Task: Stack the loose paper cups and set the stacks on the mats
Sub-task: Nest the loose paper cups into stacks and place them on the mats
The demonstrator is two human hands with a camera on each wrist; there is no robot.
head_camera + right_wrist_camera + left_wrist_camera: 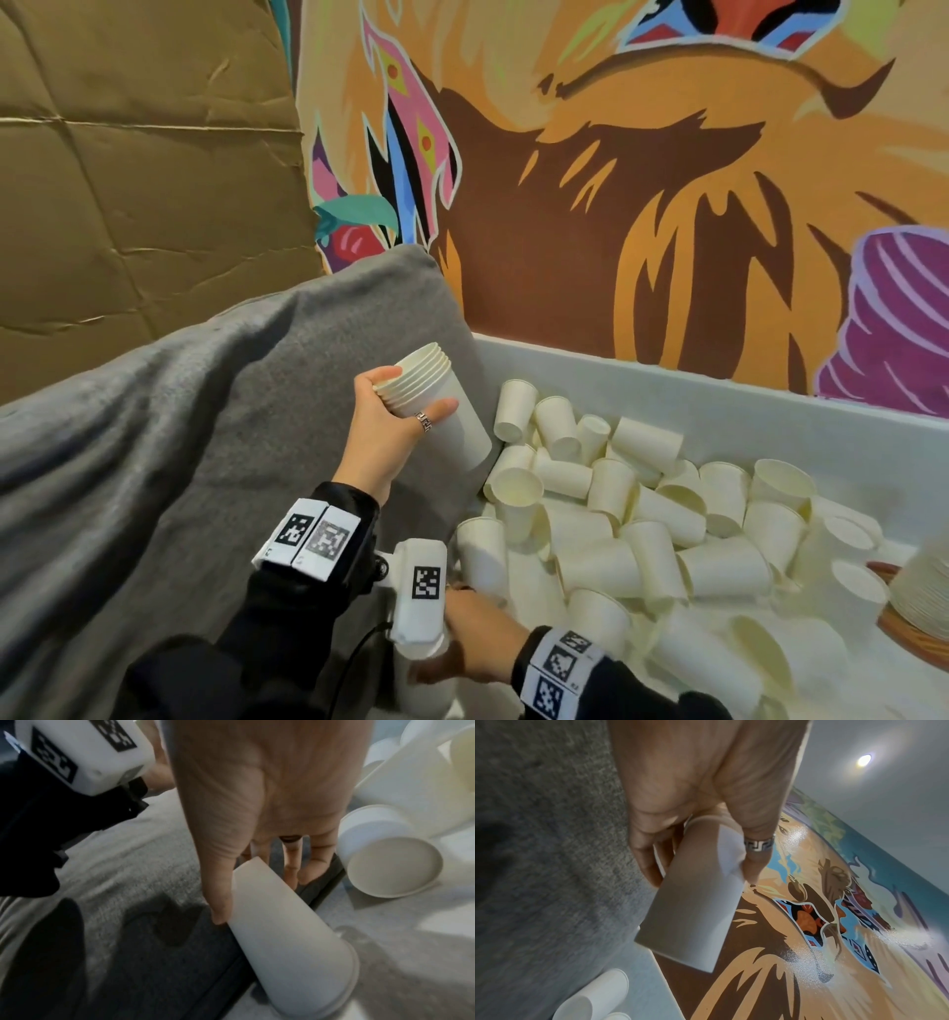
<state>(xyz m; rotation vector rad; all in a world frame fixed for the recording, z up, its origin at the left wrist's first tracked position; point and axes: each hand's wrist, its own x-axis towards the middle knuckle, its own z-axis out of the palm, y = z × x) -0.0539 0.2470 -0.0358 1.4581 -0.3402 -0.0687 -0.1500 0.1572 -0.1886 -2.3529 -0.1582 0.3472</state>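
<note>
My left hand [405, 411] grips a stack of several nested white paper cups [441, 411], tilted with the rims toward me, above the grey blanket. In the left wrist view the thumb and fingers of that left hand [700, 877] wrap the stack [690, 912] near its rims. Lower down, my right hand [462, 637] holds a single white cup [426, 688], partly hidden behind the left wrist camera. The right wrist view shows this right hand [259, 898] pinching the cup [290, 939] near its base, mouth pointing down. A pile of loose cups [647, 519] lies to the right.
The loose cups lie on a white surface with a raised back rim [719, 390] below a painted wall. A grey blanket [205, 437] covers the left side, with cardboard behind it. At the far right a woven mat [909, 637] carries a cup stack [924, 586].
</note>
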